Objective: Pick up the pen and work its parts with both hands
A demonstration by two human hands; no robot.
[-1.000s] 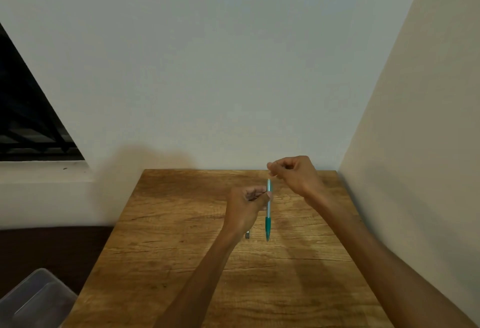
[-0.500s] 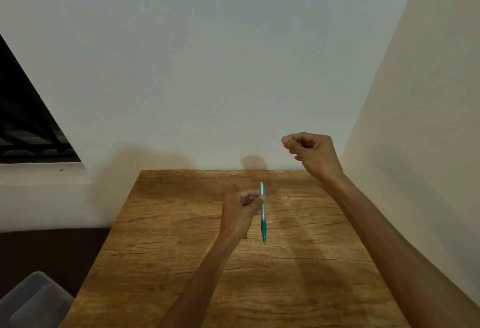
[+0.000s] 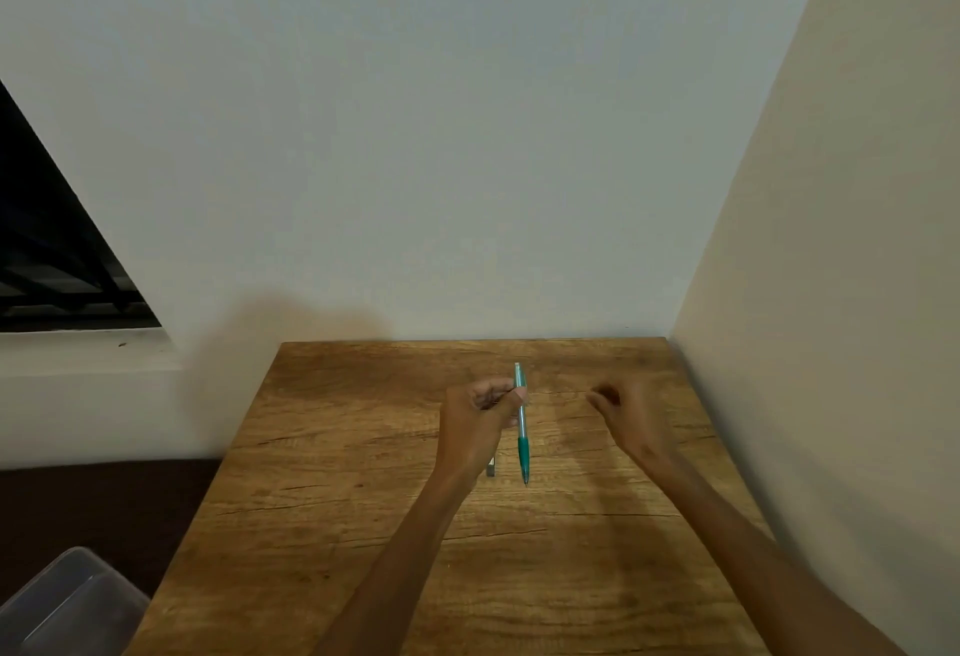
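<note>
My left hand (image 3: 480, 421) grips a teal pen (image 3: 522, 426) near its upper end, fingers curled round the pale barrel. The pen stands nearly upright with its dark green grip and tip pointing down, just above the wooden table (image 3: 363, 525). A small grey piece (image 3: 491, 468) shows just below my left hand; I cannot tell whether it is held or lies on the table. My right hand (image 3: 631, 416) is low over the table to the right of the pen, apart from it. It is motion-blurred with its fingers partly curled, and anything in it is hidden.
The table sits in a corner, with a pale wall behind it and a beige wall (image 3: 831, 291) along its right edge. A clear plastic bin (image 3: 67, 603) stands on the dark floor at lower left. A dark window (image 3: 52, 265) is at the left.
My right hand left the top of the pen, rose up and to the right, then came back down low over the table. The left hand kept the pen almost still.
</note>
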